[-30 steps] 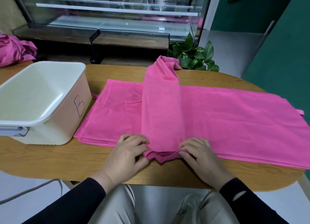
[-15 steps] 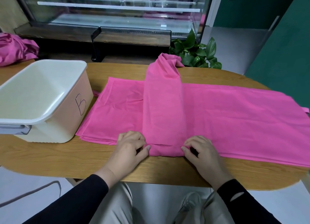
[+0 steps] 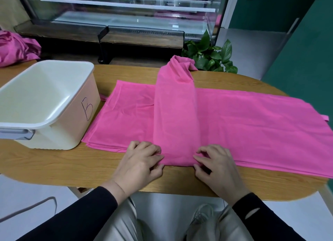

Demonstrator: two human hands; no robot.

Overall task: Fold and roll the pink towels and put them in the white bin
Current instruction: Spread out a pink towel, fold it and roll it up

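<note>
Both hands at the towel's near end

Left hand [image 3: 138,163] and right hand [image 3: 217,166], fingers curled, each grip pinching a corner of the folded towel [image 3: 175,114] on the desk [image 3: 54,165]; bin [image 3: 54,125] at left.

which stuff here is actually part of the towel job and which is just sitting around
Part of the job:
folded pink towel strip, pinched at its near end by left hand and right hand
pink towels laid flat
white bin
crumpled pink cloth, probably

Just there:
potted plant
glass display case
wooden table
</note>
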